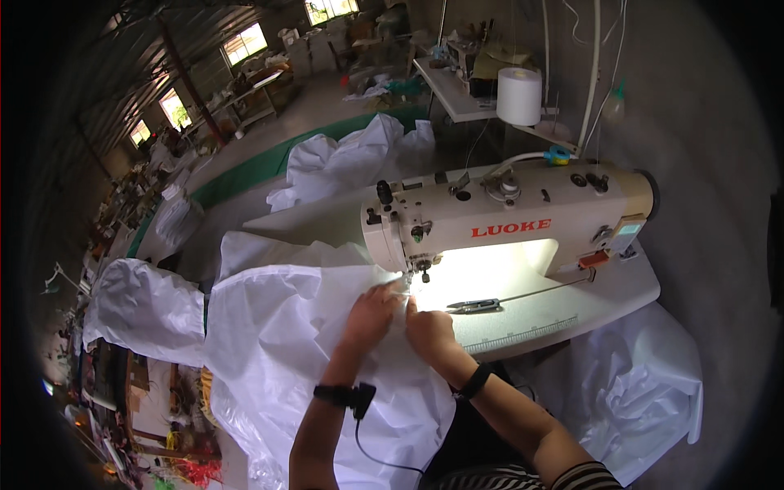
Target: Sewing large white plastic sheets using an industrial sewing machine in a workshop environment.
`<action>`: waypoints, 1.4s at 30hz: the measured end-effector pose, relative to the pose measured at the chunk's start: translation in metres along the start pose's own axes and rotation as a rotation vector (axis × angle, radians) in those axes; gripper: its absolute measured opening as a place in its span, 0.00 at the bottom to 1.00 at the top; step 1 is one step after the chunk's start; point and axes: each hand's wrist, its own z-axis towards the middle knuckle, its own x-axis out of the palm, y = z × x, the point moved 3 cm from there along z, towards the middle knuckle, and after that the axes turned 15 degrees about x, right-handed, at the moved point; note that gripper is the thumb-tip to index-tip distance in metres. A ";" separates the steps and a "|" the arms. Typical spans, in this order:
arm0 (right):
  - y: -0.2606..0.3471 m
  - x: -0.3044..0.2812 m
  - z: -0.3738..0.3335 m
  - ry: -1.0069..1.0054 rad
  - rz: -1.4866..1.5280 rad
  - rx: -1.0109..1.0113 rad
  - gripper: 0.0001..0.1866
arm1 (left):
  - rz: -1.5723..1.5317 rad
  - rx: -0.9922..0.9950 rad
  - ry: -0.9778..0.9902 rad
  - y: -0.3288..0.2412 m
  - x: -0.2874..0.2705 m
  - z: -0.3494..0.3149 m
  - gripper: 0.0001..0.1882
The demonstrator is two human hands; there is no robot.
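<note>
A large sheet of white fabric lies over the left part of the sewing machine table and hangs down in front of me. At its edge, just under the needle area of the white sewing machine, my left hand has its fingers closed on the cloth. Close on its right, my right hand is curled, thumb and forefinger at the same fabric edge near the presser foot. A thin pale strip shows between the fingertips. Dark thread snips lie on the table right of my right hand.
A ruler scale runs along the table's near edge. White fabric is heaped behind the machine and more hangs at the lower right. A white thread cone stands beyond the machine. A wired band circles my left wrist.
</note>
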 end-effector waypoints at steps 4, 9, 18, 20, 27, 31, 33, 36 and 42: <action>-0.028 -0.033 -0.025 0.041 0.315 -0.031 0.21 | -0.276 -0.195 -0.130 -0.128 0.007 -0.065 0.26; -0.076 -0.078 -0.100 -0.110 0.542 -0.096 0.17 | -0.161 -0.319 0.013 -0.213 0.067 -0.177 0.26; -0.109 -0.238 -0.179 -0.356 1.284 -0.359 0.03 | -0.399 -0.719 -0.161 -0.241 0.072 -0.202 0.13; -0.102 -0.273 -0.191 -0.724 1.478 -0.351 0.09 | -0.375 -0.715 -0.039 -0.242 0.075 -0.195 0.21; -0.103 -0.350 -0.179 -0.245 1.449 -0.840 0.08 | -0.347 -0.527 0.239 -0.258 0.083 -0.202 0.27; -0.110 -0.329 -0.196 -0.227 1.665 -0.947 0.13 | -0.235 -0.542 0.223 -0.255 0.080 -0.218 0.25; -0.112 -0.312 -0.197 -0.073 1.701 -0.913 0.15 | -0.092 -0.724 0.243 -0.233 0.071 -0.238 0.14; -0.100 -0.235 -0.173 -0.066 1.307 -0.347 0.06 | -0.119 -0.996 -0.084 -0.198 0.044 -0.269 0.12; -0.083 -0.025 -0.162 0.579 1.085 0.074 0.17 | -0.057 -0.864 -0.203 -0.203 0.002 -0.267 0.13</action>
